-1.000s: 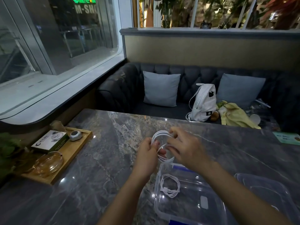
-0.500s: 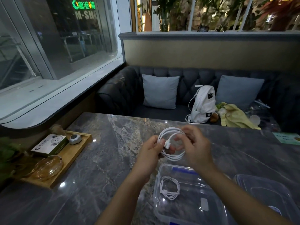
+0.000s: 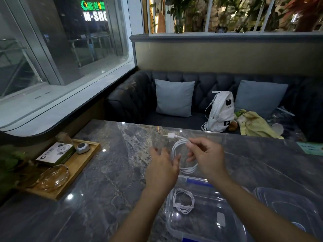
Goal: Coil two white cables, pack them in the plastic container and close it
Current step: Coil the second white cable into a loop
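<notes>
A coiled white cable (image 3: 176,149) hangs above the grey marble table, its plug end sticking out to the upper left. My right hand (image 3: 206,158) pinches the top of this coil. My left hand (image 3: 162,168) is beside the coil with fingers spread; its thumb touches the loops. Just below, a clear plastic container (image 3: 208,229) stands open on the table near me. A second, smaller coiled white cable (image 3: 183,201) lies inside it at the left. The container's clear lid (image 3: 288,208) rests on the table to the right.
A wooden tray (image 3: 78,168) at the table's left edge carries a small box, a grey gadget and a glass dish. Beyond the table is a dark sofa with two grey cushions, a white backpack (image 3: 220,112) and a yellow cloth. A green card lies at far right.
My left hand has let its grip go and spread its fingers. The right hand now holds the coil by its top, and the plug end has swung out to the upper left.
</notes>
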A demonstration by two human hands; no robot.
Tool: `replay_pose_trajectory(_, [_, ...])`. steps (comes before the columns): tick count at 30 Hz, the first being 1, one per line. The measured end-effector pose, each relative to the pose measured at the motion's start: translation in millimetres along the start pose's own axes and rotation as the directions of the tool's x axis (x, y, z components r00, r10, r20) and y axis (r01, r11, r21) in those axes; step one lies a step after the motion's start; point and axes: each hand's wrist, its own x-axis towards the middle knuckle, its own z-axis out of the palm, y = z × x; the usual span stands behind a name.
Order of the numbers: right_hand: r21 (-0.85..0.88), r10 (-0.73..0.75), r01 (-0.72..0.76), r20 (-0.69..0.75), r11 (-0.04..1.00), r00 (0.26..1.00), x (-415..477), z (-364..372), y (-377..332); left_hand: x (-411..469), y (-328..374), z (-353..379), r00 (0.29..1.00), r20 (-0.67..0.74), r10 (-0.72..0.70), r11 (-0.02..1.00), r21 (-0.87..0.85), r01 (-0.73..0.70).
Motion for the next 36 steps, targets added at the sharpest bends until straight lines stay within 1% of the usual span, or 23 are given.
replay_pose_trajectory(2, [-0.117, -0.075, 0.077, 0.024, 0.990, 0.997, -4.4, 2.9, 1.9, -1.5, 3.4, 2.4, 0.999, -0.051, -0.016, 0.991, 0.132, 0.023])
replay_pose_trajectory(4, [-0.169, -0.137, 0.140, 0.031, 0.976, 0.990, -6.5, 4.3, 4.2, 1.2, 5.4, 5.7, 0.998, 0.003, -0.067, 0.970, 0.234, 0.065])
replay_pose_trajectory(6, [-0.188, -0.172, 0.177, 0.047, 0.966, 0.984, -7.3, 3.8, 4.6, 4.6, 5.1, 10.5, 0.994, 0.082, -0.079, 0.953, 0.300, 0.051])
replay_pose_trajectory(10, [-0.231, -0.223, 0.230, 0.055, 0.945, 0.973, -6.8, 1.6, 6.3, 9.0, 5.8, 16.9, 0.988, 0.149, -0.044, 0.984, 0.178, 0.017])
replay_pose_trajectory(11, [-0.238, -0.221, 0.227, 0.054, 0.944, 0.974, -6.8, 1.0, 7.3, 10.2, 5.5, 17.5, 0.986, 0.153, -0.059, 0.993, 0.110, 0.043])
replay_pose_trajectory(12, [-0.240, -0.209, 0.215, 0.048, 0.947, 0.977, -6.4, 0.3, 8.0, 11.8, 4.6, 18.5, 0.982, 0.169, -0.087, 0.996, -0.009, 0.090])
replay_pose_trajectory(13, [-0.239, -0.187, 0.191, 0.038, 0.952, 0.982, -5.3, -1.1, 8.8, 12.9, 3.5, 18.5, 0.973, 0.203, -0.110, 0.974, -0.173, 0.146])
replay_pose_trajectory(14, [-0.234, -0.150, 0.152, 0.027, 0.960, 0.988, -3.4, -3.1, 9.3, 13.1, 3.1, 17.5, 0.962, 0.247, -0.119, 0.919, -0.340, 0.201])
replay_pose_trajectory(16, [-0.206, -0.057, 0.058, 0.011, 0.977, 0.998, 1.5, -8.4, 11.0, 13.0, 2.6, 14.9, 0.947, 0.303, -0.101, 0.776, -0.572, 0.266])
replay_pose_trajectory(18, [-0.208, -0.008, 0.005, -0.012, 0.978, 1.000, 5.2, -13.1, 14.1, 10.7, 3.1, 11.0, 0.946, 0.321, -0.048, 0.658, -0.703, 0.271])
replay_pose_trajectory(19, [-0.255, -0.015, 0.009, -0.020, 0.967, 1.000, 6.4, -15.3, 15.8, 9.5, 3.5, 9.2, 0.948, 0.318, -0.024, 0.614, -0.743, 0.265])
replay_pose_trajectory(21, [-0.353, -0.037, 0.033, -0.005, 0.935, 0.999, 7.3, -18.9, 16.9, 7.8, 2.7, 6.9, 0.951, 0.309, 0.007, 0.534, -0.805, 0.257])
replay_pose_trajectory(22, [-0.360, -0.020, 0.023, 0.011, 0.933, 1.000, 8.0, -20.0, 16.6, 7.1, 1.3, 6.5, 0.951, 0.309, 0.018, 0.481, -0.837, 0.263])
replay_pose_trajectory(23, [-0.331, 0.020, -0.009, 0.030, 0.944, 0.999, 9.3, -20.6, 15.9, 6.5, -0.4, 6.3, 0.947, 0.320, 0.027, 0.412, -0.867, 0.281])
replay_pose_trajectory(25, [-0.211, 0.122, -0.107, 0.059, 0.972, 0.991, 11.9, -21.2, 14.0, 5.2, -2.9, 6.6, 0.932, 0.360, 0.034, 0.233, -0.910, 0.343])
replay_pose_trajectory(27, [-0.075, 0.218, -0.213, 0.063, 0.974, 0.974, 13.8, -21.5, 12.9, 5.9, -6.0, 8.0, 0.923, 0.384, 0.033, 0.091, -0.921, 0.380])
replay_pose_trajectory(30, [0.117, 0.343, -0.355, 0.112, 0.927, 0.933, 14.8, -22.4, 9.9, 7.4, -9.7, 10.3, 0.922, 0.384, 0.048, -0.069, -0.920, 0.386])
replay_pose_trajectory(32, [0.228, 0.388, -0.420, 0.173, 0.878, 0.905, 14.6, -21.5, 7.1, 8.1, -10.6, 9.8, 0.921, 0.378, 0.098, -0.189, -0.901, 0.390])
replay_pose_trajectory(33, [0.263, 0.394, -0.434, 0.194, 0.862, 0.899, 14.5, -21.0, 5.7, 8.5, -11.1, 9.2, 0.920, 0.371, 0.123, -0.225, -0.893, 0.390])
replay_pose_trajectory(34, [0.278, 0.393, -0.437, 0.201, 0.855, 0.897, 14.6, -20.7, 4.6, 8.8, -11.2, 8.5, 0.921, 0.364, 0.139, -0.224, -0.894, 0.387])
replay_pose_trajectory(35, [0.279, 0.390, -0.433, 0.197, 0.857, 0.900, 14.5, -20.9, 3.5, 8.5, -11.0, 7.7, 0.925, 0.355, 0.139, -0.183, -0.908, 0.376])
replay_pose_trajectory(36, [0.274, 0.385, -0.425, 0.188, 0.863, 0.904, 14.3, -21.4, 2.8, 8.0, -10.7, 6.9, 0.933, 0.338, 0.125, -0.099, -0.931, 0.351])
